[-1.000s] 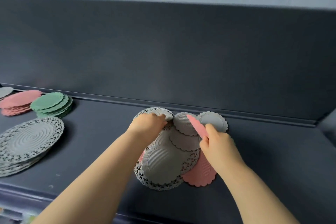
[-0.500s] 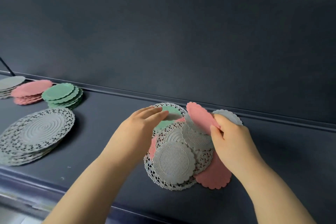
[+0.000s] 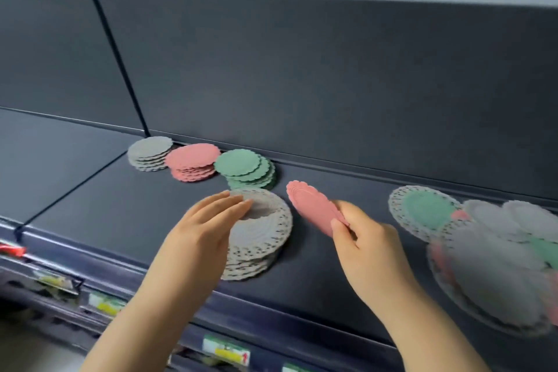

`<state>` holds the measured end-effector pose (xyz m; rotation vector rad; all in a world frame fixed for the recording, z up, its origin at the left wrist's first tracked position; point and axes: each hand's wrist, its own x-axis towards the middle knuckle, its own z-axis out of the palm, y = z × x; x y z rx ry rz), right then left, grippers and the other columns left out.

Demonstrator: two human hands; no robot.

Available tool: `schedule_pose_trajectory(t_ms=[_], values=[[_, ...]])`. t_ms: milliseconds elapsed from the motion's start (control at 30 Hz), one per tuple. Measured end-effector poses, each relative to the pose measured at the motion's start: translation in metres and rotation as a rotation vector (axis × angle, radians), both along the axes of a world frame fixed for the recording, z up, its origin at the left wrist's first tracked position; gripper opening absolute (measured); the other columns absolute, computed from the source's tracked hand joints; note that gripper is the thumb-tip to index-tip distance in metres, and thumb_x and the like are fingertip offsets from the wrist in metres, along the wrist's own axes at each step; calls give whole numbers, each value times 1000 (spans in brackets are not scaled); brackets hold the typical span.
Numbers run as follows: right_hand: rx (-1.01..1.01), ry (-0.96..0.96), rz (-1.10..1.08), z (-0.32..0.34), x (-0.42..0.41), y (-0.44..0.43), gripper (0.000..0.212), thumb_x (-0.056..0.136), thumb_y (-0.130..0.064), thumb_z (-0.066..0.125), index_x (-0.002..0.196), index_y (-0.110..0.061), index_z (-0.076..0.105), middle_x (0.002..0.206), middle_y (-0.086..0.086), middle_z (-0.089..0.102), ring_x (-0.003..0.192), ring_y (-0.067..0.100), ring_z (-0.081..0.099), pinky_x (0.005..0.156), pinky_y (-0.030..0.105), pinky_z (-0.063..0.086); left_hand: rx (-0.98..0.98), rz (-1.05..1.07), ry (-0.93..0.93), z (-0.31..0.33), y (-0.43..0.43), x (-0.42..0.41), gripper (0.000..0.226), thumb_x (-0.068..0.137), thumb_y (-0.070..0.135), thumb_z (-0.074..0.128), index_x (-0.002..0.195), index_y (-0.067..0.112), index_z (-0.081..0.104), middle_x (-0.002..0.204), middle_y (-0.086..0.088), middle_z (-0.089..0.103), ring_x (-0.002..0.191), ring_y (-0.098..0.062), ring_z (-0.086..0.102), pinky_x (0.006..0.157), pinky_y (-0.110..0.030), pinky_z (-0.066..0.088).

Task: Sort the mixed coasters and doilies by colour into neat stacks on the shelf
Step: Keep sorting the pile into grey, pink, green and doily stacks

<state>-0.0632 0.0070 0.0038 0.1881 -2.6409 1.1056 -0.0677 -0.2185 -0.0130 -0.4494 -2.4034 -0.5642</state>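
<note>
Front lip of shelf carries price labels, blurred. Left hand has a wide grip, fingers straight and together, laid over the left edge of the grey lace doily stack; can't tell if it actually touches. Right hand has a narrow grip, thumb and fingers pinching a pink coaster by its near edge, held tilted above the shelf just right of the doily stack. Far right is the mixed pile, blurred, with grey, pink and green pieces overlapping. Along the back are three coaster stacks, edges overlapping: green stack, pink stack, grey stack leftmost. Dark back panel stands behind.
</note>
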Motion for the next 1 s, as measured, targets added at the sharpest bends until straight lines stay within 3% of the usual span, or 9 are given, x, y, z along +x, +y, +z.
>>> schedule_pose_trajectory(t_ms=[100, 200, 333, 433, 567, 667, 800, 867, 1000], values=[[1, 25, -4, -5, 2, -47, 32, 91, -11, 46, 113, -27, 62, 51, -9, 47, 49, 5, 46, 47, 17, 32, -24, -2, -13, -1, -48, -1, 39, 77, -1, 54, 110, 10, 71, 112, -1, 68, 109, -21, 60, 94, -26, 44], [-22, 1, -21, -9, 10, -71, 33, 91, -12, 46, 115, -27, 61, 56, -1, 54, 51, 10, 44, 47, 21, 32, -51, -57, -32, -2, -73, -6, 42, 74, -4, 55, 110, 11, 71, 113, 0, 67, 111, -20, 60, 98, -23, 40], [-57, -29, -70, -8, 10, -80, 33, 91, -10, 47, 111, -29, 63, 63, 2, 61, 55, 11, 45, 49, 21, 34, -61, -109, -27, -9, -89, -15, 43, 73, -5, 56, 109, 12, 72, 113, -1, 68, 110, -23, 61, 94, -35, 45], [-55, -27, -71, -7, 2, -85, 36, 90, -9, 47, 110, -35, 63, 63, 1, 61, 54, 12, 45, 49, 20, 35, -48, -118, -26, -13, -94, -24, 43, 73, -5, 55, 110, 12, 72, 113, -1, 68, 110, -22, 61, 94, -33, 47], [-59, -38, -30, -5, -16, -89, 38, 91, -10, 45, 113, -38, 61, 69, 1, 65, 60, 14, 52, 51, 22, 38, -44, -96, -13, -11, -95, -35, 40, 77, -2, 55, 109, 12, 72, 112, -1, 68, 109, -23, 62, 90, -42, 48], [-49, -28, 10, 2, -37, -94, 37, 92, -12, 45, 116, -35, 60, 69, -4, 63, 60, 9, 51, 49, 17, 36, -46, -82, -5, -4, -103, -45, 37, 87, 11, 42, 111, 13, 71, 112, -1, 68, 110, -24, 61, 92, -38, 50], [-12, -60, 104, 21, -78, -111, 36, 93, -14, 41, 119, -32, 58, 63, -6, 56, 49, 9, 46, 46, 17, 34, 6, 53, -17, -2, -125, -54, 35, 85, 5, 47, 108, 12, 72, 111, -1, 68, 111, -23, 60, 98, -24, 38], [58, -52, 136, 30, -103, -127, 36, 94, -16, 38, 123, -31, 55, 78, 0, 62, 58, 10, 49, 51, 23, 34, 17, 88, -32, -5, -136, -57, 38, 87, 12, 40, 107, 12, 72, 112, -1, 68, 111, -21, 60, 98, -22, 37], [194, -9, 104, 37, -155, -175, 41, 94, -14, 36, 131, -27, 48, 108, 13, 64, 91, 30, 58, 73, 35, 45, 24, 113, -48, -13, -163, -69, 42, 87, 15, 36, 107, 13, 73, 112, 1, 68, 111, -18, 58, 97, -21, 38]])
